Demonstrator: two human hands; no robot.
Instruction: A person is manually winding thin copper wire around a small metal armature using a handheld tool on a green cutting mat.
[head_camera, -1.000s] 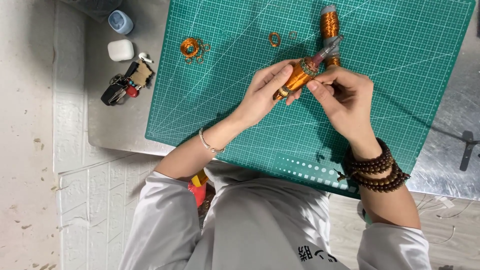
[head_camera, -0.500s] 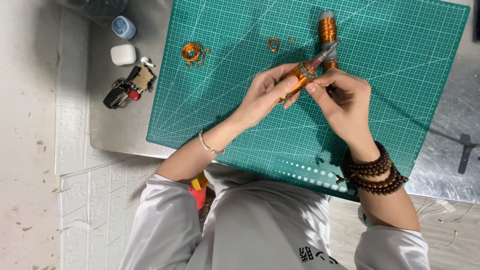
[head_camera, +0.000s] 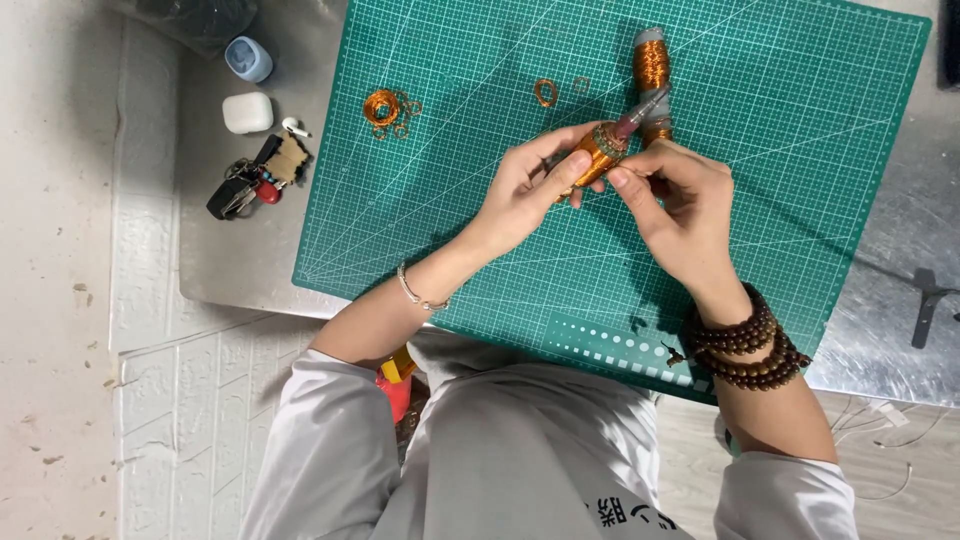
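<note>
My left hand (head_camera: 525, 185) grips an orange-handled tool (head_camera: 597, 152) over a green cutting mat (head_camera: 450, 200). Its grey tip (head_camera: 640, 108) points up and to the right. My right hand (head_camera: 680, 205) pinches the tool near its collar, thumb and forefinger closed on it. A spool of copper wire (head_camera: 651, 62) stands just beyond the tip. A small copper ring (head_camera: 545, 92) lies on the mat above my left hand. Further left lies a coil of copper wire with loose loops (head_camera: 385, 108).
The mat rests on a metal table (head_camera: 230, 260). At the table's left lie a white earbud case (head_camera: 246, 112), a blue-capped small container (head_camera: 248, 58) and a bunch of keys (head_camera: 250, 182). A dark metal piece (head_camera: 925, 300) lies at the right edge.
Both hands have kept their hold on the tool and shifted slightly; the tool has turned a little in my fingers. The items on the table lie as before.
</note>
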